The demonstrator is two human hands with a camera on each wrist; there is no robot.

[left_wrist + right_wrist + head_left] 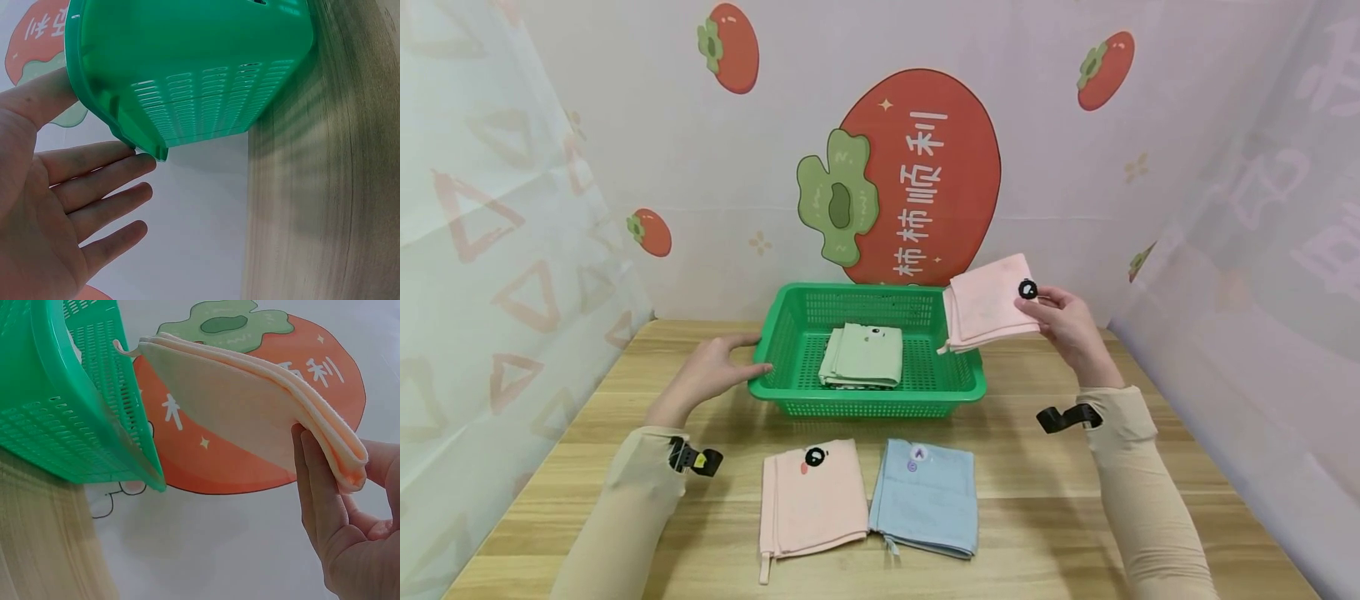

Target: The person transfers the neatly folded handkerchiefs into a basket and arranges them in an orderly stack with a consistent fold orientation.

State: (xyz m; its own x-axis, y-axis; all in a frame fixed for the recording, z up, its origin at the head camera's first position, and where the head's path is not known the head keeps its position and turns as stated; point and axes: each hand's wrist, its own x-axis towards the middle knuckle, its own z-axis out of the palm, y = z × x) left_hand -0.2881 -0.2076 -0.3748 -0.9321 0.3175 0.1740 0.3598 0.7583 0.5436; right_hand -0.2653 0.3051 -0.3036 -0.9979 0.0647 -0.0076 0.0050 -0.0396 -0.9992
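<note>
Wooden table point(1075, 500), persimmon-print backdrop behind. Right hand point(1070, 325) pinches a folded pink cloth point(992, 304) by one edge, thumb on top, fingers point(319, 487) underneath; the cloth is held in the air over the right rim of the green basket point(955, 392), not yet inside. Left hand point(711, 367), fingers straight, rests against the basket's left rim and holds nothing. Inside lies one green cloth point(861, 354). Nearer the person, a second pink cloth point(808, 496) and a blue cloth point(925, 496) wait on the table. Count: four cloths, one basket; my reading is one stowed, one in hand, two left.

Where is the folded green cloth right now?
In the head view, the folded green cloth lies inside the green plastic basket, mid-table, beside the left hand.
</note>
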